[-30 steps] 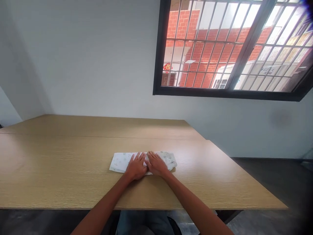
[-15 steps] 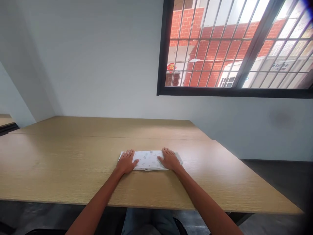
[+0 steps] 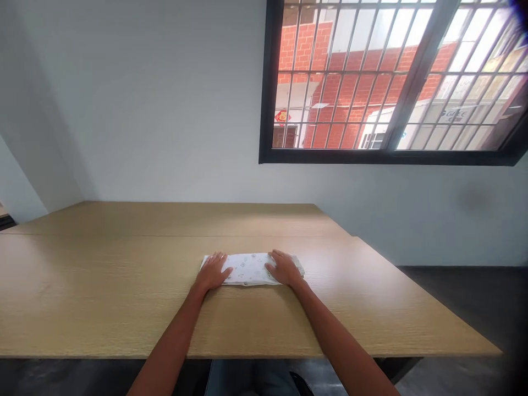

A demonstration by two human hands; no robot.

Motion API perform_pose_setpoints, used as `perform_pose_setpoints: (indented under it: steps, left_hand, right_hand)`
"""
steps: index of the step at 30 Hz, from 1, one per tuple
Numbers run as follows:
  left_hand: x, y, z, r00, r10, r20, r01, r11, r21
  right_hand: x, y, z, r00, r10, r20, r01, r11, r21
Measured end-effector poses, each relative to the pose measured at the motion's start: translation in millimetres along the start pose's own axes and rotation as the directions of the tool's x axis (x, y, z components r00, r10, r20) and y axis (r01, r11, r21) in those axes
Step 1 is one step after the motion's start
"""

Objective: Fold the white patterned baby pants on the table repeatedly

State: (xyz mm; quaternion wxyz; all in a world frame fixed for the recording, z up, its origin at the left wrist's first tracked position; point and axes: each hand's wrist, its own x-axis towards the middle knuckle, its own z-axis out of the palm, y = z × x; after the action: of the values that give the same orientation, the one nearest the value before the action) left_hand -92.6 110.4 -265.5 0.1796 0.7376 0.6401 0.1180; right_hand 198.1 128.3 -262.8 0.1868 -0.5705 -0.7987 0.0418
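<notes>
A folded white cloth (image 3: 247, 269) with a small printed pattern lies flat on the wooden table, its long side running left to right. On its left end rests my left hand (image 3: 213, 271), palm down with the thumb spread toward the middle. My right hand (image 3: 284, 268) lies on the right end, fingers pointing up and left, thumb apart. Both palms hide parts of the cloth beneath them.
The light wooden table (image 3: 124, 297) reaches to the grey wall (image 3: 173, 110), with a seam across its far part. A barred window (image 3: 350, 157) in a dark frame is at the upper right. The table's near edge runs below my forearms.
The camera view has shifted slightly. My right hand's fingers sit a little further left and closer together on the cloth; my left hand stays on its left end.
</notes>
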Motion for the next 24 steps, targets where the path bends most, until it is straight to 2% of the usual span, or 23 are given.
perform_pose_setpoints:
  steps: [2, 8, 16, 18, 21, 24]
  left_hand:
    - [-0.2, 0.0, -2.6, 1.000, 0.008, -0.008, -0.009, 0.999, -0.043]
    - [-0.8, 1.3, -2.2, 0.991, 0.047, -0.127, -0.071, 0.978, -0.194]
    - [-6.0, 3.0, -1.4, 0.977, 0.032, -0.212, -0.085, 0.966, -0.246]
    - [-8.3, 11.9, -1.4, 0.969, 0.066, -0.237, -0.115, 0.974, -0.196]
    - [-6.6, 39.0, 1.9, 0.947, 0.192, -0.256, -0.228, 0.966, -0.120]
    - [2.8, 70.7, 9.6, 0.939, 0.289, -0.188, -0.315, 0.941, -0.126]
  right_hand:
    - [-0.5, 3.1, 0.1, 1.000, -0.001, 0.007, 0.001, 1.000, 0.023]
    - [-5.2, 4.5, -5.3, 0.997, -0.074, 0.006, 0.073, 0.997, 0.039]
    - [-7.6, 5.6, -8.0, 0.999, -0.042, 0.023, 0.041, 0.999, 0.028]
    - [-6.4, 3.1, -6.4, 1.000, -0.017, 0.001, 0.017, 0.999, 0.037]
    - [-2.0, -13.8, -0.9, 0.994, -0.009, -0.105, 0.023, 0.991, 0.131]
    - [6.0, -42.1, 8.8, 0.979, -0.122, -0.165, 0.160, 0.958, 0.238]
